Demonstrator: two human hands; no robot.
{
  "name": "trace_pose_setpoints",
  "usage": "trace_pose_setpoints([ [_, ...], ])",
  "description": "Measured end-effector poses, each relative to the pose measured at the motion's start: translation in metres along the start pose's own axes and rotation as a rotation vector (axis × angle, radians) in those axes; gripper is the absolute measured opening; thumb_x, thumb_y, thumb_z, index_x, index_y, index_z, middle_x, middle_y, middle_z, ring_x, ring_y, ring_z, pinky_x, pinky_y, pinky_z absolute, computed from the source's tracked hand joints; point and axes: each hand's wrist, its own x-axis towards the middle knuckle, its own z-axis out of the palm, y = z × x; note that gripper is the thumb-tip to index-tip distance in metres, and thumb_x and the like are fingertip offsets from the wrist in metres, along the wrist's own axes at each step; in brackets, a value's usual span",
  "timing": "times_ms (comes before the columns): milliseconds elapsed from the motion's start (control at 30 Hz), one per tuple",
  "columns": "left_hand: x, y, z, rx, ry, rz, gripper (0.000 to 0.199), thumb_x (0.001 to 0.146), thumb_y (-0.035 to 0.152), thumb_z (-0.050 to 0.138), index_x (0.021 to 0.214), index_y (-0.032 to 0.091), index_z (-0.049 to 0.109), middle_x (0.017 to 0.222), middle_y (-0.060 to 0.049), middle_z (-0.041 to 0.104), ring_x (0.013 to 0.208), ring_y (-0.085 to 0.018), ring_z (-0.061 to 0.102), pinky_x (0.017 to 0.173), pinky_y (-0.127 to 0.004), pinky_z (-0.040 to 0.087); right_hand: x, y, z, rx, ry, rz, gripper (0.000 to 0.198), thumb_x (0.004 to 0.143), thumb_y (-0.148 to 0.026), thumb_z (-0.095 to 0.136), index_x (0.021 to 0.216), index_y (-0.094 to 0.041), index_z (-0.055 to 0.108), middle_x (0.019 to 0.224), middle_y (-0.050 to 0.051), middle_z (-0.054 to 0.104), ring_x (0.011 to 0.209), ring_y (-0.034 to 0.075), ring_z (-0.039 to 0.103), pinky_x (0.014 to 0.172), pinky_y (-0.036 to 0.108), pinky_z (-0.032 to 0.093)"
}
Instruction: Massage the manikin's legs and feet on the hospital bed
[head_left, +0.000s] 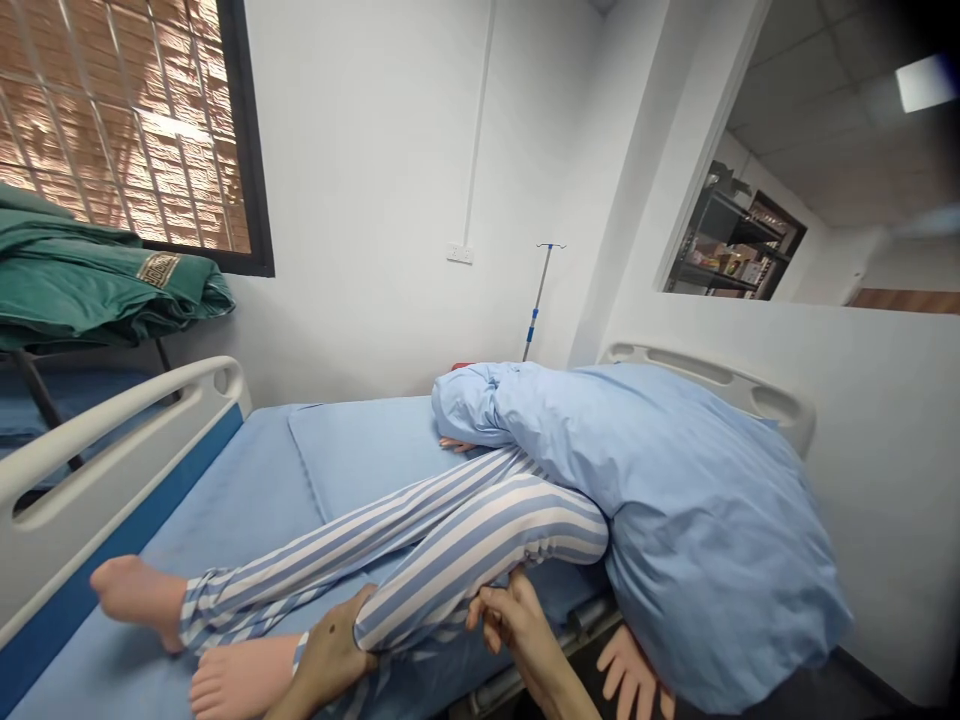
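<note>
A manikin with plastic feet lies on the bed in blue-and-white striped trousers (450, 560). Its near leg is bent at the knee, and its far leg stretches toward the footboard. My left hand (334, 640) is wrapped round the near lower leg, just above the plastic foot (240, 680). Close under the bent knee is my right hand (517, 620), its fingers curled and one digit reaching up against the trouser cloth; whether it pinches the cloth is hidden. A bunched light-blue quilt (675, 480) covers the manikin's upper body. One plastic hand (630, 670) hangs out below the quilt.
The bed has a white footboard (127, 420) at left and a headboard (720, 375) at right. An IV pole (536, 310) stands behind the bed by the wall. Folded green covers (97, 285) lie at left beneath a barred window (127, 120).
</note>
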Motion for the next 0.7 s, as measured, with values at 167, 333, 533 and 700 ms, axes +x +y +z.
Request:
trace_pose_setpoints([
  [167, -0.023, -0.041, -0.008, 0.048, 0.0, -0.04, 0.063, 0.049, 0.019, 0.044, 0.111, 0.026, 0.039, 0.103, 0.0, 0.055, 0.097, -0.021, 0.048, 0.075, -0.026, 0.036, 0.0, 0.036, 0.017, 0.063, -0.072, 0.096, 0.038, 0.069, -0.036, 0.053, 0.097, -0.014, 0.039, 0.056, 0.001, 0.058, 0.033, 0.005, 0.037, 0.037, 0.018, 0.025],
  [333, -0.039, -0.07, -0.024, 0.134, -0.046, -0.034, 0.06, 0.05, 0.02, 0.045, 0.109, 0.025, 0.042, 0.103, -0.001, 0.055, 0.095, -0.021, 0.049, 0.076, -0.026, 0.036, 0.007, 0.075, 0.035, 0.182, -0.113, 0.16, 0.032, 0.069, -0.031, 0.052, 0.093, -0.015, 0.037, 0.058, 0.001, 0.059, 0.034, 0.006, 0.038, 0.038, 0.019, 0.027],
  [533, -0.044, -0.093, -0.031, 0.27, -0.098, -0.128, 0.066, 0.051, 0.022, 0.046, 0.116, 0.025, 0.037, 0.108, -0.004, 0.053, 0.098, -0.023, 0.048, 0.081, -0.031, 0.035, 0.016, 0.121, 0.045, 0.314, -0.114, 0.216, 0.023, 0.068, -0.03, 0.052, 0.081, -0.017, 0.038, 0.058, 0.001, 0.058, 0.034, 0.006, 0.038, 0.038, 0.02, 0.029],
  [700, -0.045, -0.101, -0.031, 0.311, -0.128, -0.117, 0.058, 0.057, 0.02, 0.043, 0.114, 0.025, 0.039, 0.105, -0.005, 0.055, 0.096, -0.022, 0.049, 0.08, -0.033, 0.036, 0.019, 0.163, 0.043, 0.402, -0.079, 0.294, 0.018, 0.068, -0.03, 0.051, 0.069, -0.017, 0.039, 0.059, 0.002, 0.057, 0.036, 0.006, 0.039, 0.038, 0.02, 0.03],
])
